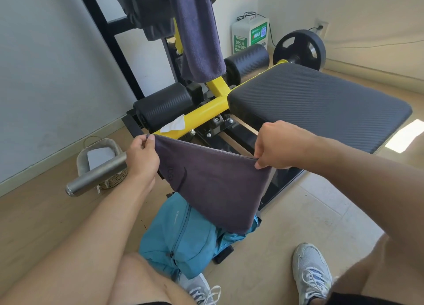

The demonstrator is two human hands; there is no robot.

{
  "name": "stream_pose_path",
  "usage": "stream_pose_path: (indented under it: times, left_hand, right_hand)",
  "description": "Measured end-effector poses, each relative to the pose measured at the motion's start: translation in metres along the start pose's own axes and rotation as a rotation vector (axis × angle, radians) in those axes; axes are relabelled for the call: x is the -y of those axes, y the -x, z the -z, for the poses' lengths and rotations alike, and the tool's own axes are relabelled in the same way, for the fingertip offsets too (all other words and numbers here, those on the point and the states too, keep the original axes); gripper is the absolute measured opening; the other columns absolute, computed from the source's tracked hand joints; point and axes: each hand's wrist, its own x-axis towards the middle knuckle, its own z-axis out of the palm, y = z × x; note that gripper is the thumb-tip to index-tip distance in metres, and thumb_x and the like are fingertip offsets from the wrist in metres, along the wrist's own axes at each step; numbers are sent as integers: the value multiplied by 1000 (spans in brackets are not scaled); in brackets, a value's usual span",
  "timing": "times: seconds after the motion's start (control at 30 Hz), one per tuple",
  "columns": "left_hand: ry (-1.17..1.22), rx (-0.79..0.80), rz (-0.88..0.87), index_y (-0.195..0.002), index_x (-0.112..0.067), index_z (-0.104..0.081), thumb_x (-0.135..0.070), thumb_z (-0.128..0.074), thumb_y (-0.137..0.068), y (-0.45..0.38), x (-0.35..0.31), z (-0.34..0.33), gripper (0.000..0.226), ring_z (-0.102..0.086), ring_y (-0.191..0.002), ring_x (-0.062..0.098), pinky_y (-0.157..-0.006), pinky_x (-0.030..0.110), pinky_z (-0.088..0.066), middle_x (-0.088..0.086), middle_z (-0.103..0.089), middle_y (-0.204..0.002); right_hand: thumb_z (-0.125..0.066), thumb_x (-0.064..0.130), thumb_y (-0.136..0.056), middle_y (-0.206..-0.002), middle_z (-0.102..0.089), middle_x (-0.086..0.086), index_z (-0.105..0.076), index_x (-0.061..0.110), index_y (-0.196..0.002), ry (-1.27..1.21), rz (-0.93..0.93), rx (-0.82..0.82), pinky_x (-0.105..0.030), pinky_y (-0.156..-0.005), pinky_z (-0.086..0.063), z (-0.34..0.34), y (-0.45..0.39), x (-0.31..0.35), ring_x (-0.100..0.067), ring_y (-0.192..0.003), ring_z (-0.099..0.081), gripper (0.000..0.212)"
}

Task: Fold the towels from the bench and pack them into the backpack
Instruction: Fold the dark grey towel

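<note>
Folded towel [213,185] hangs right above backpack [181,236], top corners pinched by left hand [142,155] and right hand [275,146] fingers. Looks soft, light, floppy, so corner grip best. Second towel [199,34] draped on frame, well above backpack.

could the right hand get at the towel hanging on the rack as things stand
Probably not right away: the right hand and left hand each pinch a top corner of the folded towel. The hanging towel itself looks unobstructed.
</note>
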Motion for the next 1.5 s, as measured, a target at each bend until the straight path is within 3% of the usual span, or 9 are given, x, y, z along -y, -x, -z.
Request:
stream_pose_path:
  times: [0.27, 0.37, 0.47, 0.67, 0.87, 1.0, 1.13, 1.23, 1.5]
  left_hand:
    - [58, 40, 81, -113, -14, -67, -30, -49, -107, -3, 2, 11, 25, -63, -105, 23, -91, 37, -53, 2, -69, -106]
    - [295, 383, 47, -95, -15, -68, -19, -56, -104, 8, -14, 20, 16, -70, -93, 15, -86, 32, -58, -2, -75, -94]
    - [324, 754, 61, -93, -8, -71, -19, -64, -89, 27, -24, 25, 13, -72, -85, 12, -82, 27, -59, 2, -76, -89]
    - [305, 368, 126, -90, -14, -69, -15, -62, -101, 23, -28, 14, 13, -71, -76, 12, -72, 27, -60, 1, -75, -84]
    - [248, 257, 87, -78, -23, -66, -26, -65, -98, 31, -37, 5, 20, -60, -70, 15, -67, 34, -49, -2, -66, -77]
    - [181, 347, -9, -82, -25, -72, -39, -71, -86, 53, -53, -5, 15, -72, -83, 27, -79, 48, -60, 2, -77, -86]
    - [152, 494, -127, -83, -31, -73, -42, -73, -84, 76, -65, -13, 11, -75, -92, 39, -88, 62, -58, 7, -80, -85]
    - [153, 586, -154, -87, -24, -73, -35, -74, -89, 85, -69, -13, 11, -74, -87, 35, -89, 63, -57, 12, -79, -86]
    - [186, 683, -153, -100, -9, -70, -11, -58, -102, 95, -75, -15, 11, -75, -78, 16, -77, 34, -63, 5, -79, -84]
  right_hand:
    - [-62, 37, -96, -89, -62, 10, -65, 27, -94, -380, 6, -173, -31, -71, -42, 17, 5, -5, -16, -91, -59, 11]
    - [-60, 38, -97, -92, -64, 8, -63, 23, -100, -630, -97, -498, -29, -74, -37, 26, 4, -14, -16, -90, -57, 15]
    - [-69, 40, -91, -88, -69, 7, -67, 26, -90, -530, -75, -410, -29, -73, -44, 28, 7, -23, -15, -82, -62, 14]
    - [-70, 31, -91, -79, -72, 1, -65, 22, -86, -652, -180, -389, -30, -57, -59, 27, 6, -29, -18, -50, -71, 11]
    - [-62, 14, -91, -97, -70, -11, -57, 23, -109, -934, -136, -385, -41, -55, -63, 21, 8, -21, -25, -59, -74, 20]
    - [-59, 13, -97, -76, -76, -11, -69, 20, -100, -897, 4, -208, -41, -60, -64, 17, 21, 3, -24, -62, -76, 13]
    - [-74, 20, -90, -98, -79, 3, -65, 18, -119, -705, 233, 105, -32, -75, -64, 11, 27, 18, -14, -86, -76, 31]
    - [-67, 21, -93, -97, -78, 10, -66, 22, -119, -507, 281, -1, -28, -87, -59, 7, 22, 17, -3, -89, -72, 26]
    - [-76, 44, -86, -85, -64, 14, -78, 35, -92, -476, 269, -344, -22, -71, -45, 6, 14, 5, -4, -81, -59, 11]
